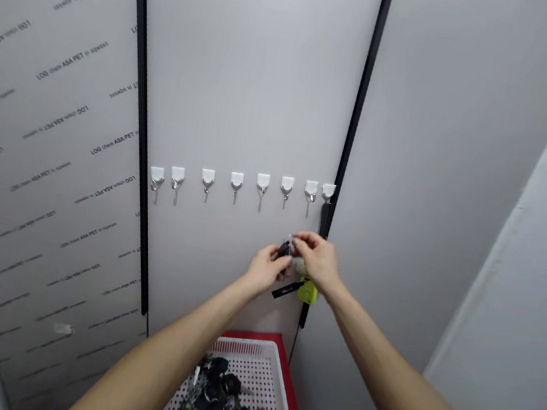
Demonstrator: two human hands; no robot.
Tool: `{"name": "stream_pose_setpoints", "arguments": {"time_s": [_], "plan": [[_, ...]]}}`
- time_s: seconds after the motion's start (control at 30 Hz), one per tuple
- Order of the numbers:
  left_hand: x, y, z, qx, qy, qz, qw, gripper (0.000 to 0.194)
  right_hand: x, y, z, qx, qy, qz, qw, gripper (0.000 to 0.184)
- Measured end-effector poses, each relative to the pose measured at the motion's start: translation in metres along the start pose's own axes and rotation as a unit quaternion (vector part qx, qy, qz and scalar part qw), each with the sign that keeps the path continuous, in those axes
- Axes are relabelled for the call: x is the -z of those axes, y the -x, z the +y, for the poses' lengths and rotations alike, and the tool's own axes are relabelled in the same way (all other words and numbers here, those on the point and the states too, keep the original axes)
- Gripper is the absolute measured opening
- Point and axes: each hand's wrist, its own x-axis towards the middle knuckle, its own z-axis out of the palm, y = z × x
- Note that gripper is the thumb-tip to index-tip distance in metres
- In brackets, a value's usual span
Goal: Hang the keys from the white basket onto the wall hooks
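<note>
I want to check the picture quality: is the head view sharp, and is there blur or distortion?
Head view: even, soft light; hooks fairly sharp; both hands and key bunch slightly blurred; wall panels lean outward, wide-angle distortion.

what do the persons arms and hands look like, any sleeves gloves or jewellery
Both arms are bare from the bottom edge of the picture to the fingers: no sleeves or cuffs show. The left hand and the right hand wear no gloves. No watch or bracelet shows on either wrist. The fingers are too small and blurred to tell whether any ring is worn.
</note>
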Motion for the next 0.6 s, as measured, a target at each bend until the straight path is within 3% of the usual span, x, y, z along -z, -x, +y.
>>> {"name": "stream_pose_setpoints", "arguments": {"time_s": [0.13, 0.27, 0.4, 0.6], "plan": [[-0.024, -0.027, 0.04, -0.035, 0.019, 0.004, 0.999, 0.01, 0.02, -0.036, -0.026, 0.063, 0.032, 0.075, 0.995, 0.018], [-0.037, -0.044, 0.06, -0.054, 0.026, 0.014, 0.998, 0.009, 0.029, -0.063, -0.038, 0.089, 0.092, 0.13, 0.983, 0.018], [-0.038, -0.054, 0.062, -0.022, 0.022, 0.029, 0.999, 0.012, 0.03, -0.077, -0.037, 0.061, 0.167, 0.121, 0.977, 0.017], [-0.032, -0.056, 0.046, 0.019, 0.013, 0.025, 0.999, 0.013, 0.027, -0.074, -0.023, 0.054, 0.222, 0.094, 0.969, 0.022]]}}
